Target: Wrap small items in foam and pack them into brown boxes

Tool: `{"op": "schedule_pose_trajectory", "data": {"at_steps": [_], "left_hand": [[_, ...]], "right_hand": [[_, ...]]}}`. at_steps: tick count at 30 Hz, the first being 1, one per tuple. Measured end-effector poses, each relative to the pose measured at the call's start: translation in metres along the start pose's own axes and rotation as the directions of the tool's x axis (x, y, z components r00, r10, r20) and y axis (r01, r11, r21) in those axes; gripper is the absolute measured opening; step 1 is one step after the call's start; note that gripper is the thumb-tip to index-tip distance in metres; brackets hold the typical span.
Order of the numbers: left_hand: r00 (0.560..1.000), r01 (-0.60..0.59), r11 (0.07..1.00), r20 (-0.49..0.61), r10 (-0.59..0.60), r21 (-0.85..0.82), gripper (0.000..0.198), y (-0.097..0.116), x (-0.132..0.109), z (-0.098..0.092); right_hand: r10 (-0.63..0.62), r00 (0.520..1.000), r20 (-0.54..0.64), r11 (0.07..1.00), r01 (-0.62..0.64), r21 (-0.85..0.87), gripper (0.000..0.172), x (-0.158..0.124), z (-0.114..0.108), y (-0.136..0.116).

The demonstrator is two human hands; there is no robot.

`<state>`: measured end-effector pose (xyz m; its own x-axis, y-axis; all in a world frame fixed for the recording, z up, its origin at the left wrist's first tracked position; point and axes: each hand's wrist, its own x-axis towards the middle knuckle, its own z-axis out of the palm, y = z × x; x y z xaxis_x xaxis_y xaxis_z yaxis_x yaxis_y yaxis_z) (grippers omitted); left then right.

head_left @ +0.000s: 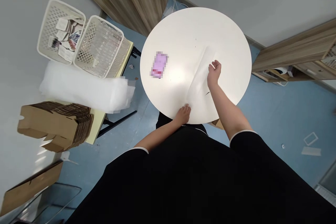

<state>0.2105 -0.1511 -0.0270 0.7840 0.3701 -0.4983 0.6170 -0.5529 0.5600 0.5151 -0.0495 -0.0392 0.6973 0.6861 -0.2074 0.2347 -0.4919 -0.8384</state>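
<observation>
A long, translucent white foam sleeve (201, 70) lies slantwise on the round white table (228, 28). At its near end, my left hand (183, 114) rests by the table's front edge, fingers bent and pinching the sleeve's corner. My right hand (214, 73) is over the sleeve's right side, with fingers loosely curled and apart and nothing visible between them. Whether the right fingertips touch the sleeve cannot be made out. To the left on the tabletop is a pixelated purple rectangular item (159, 64), apart from both hands.
Left of the table, a yellow-topped stand (98, 126) bears a stack of white foam sleeves (86, 85) and folded cardboard boxes (49, 122). Two white baskets (75, 57) hold small packets and clear plastic pieces. Wooden cabinets (294, 52) stand at right.
</observation>
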Motion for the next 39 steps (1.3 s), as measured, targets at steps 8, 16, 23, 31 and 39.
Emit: {"op": "schedule_pose_trajectory", "data": {"at_steps": [8,16,23,31,39], "left_hand": [[0.999,-0.003,0.997,0.051,-0.001,0.079,0.063,0.005,0.0,-0.005],[0.996,-0.092,0.981,0.002,0.094,0.172,0.055,0.001,-0.001,-0.017],[0.989,-0.142,0.985,0.06,0.137,0.095,0.048,-0.005,0.011,-0.028],[0.922,-0.311,0.92,0.311,0.231,0.24,0.044,-0.004,0.05,-0.073],[0.861,-0.341,0.926,0.451,0.237,0.164,0.041,-0.013,0.095,-0.107]], "right_hand": [[0.117,0.72,0.684,0.897,0.219,-0.384,0.047,-0.177,0.009,-0.004],[0.253,0.642,0.723,0.823,0.25,-0.51,0.04,-0.166,0.031,0.006],[0.261,0.631,0.73,0.854,0.201,-0.479,0.037,-0.162,0.029,0.009],[0.319,0.61,0.725,0.922,-0.022,-0.387,0.039,-0.135,0.024,0.008],[0.38,0.625,0.682,0.923,-0.297,-0.243,0.05,-0.127,0.009,0.0]]}}
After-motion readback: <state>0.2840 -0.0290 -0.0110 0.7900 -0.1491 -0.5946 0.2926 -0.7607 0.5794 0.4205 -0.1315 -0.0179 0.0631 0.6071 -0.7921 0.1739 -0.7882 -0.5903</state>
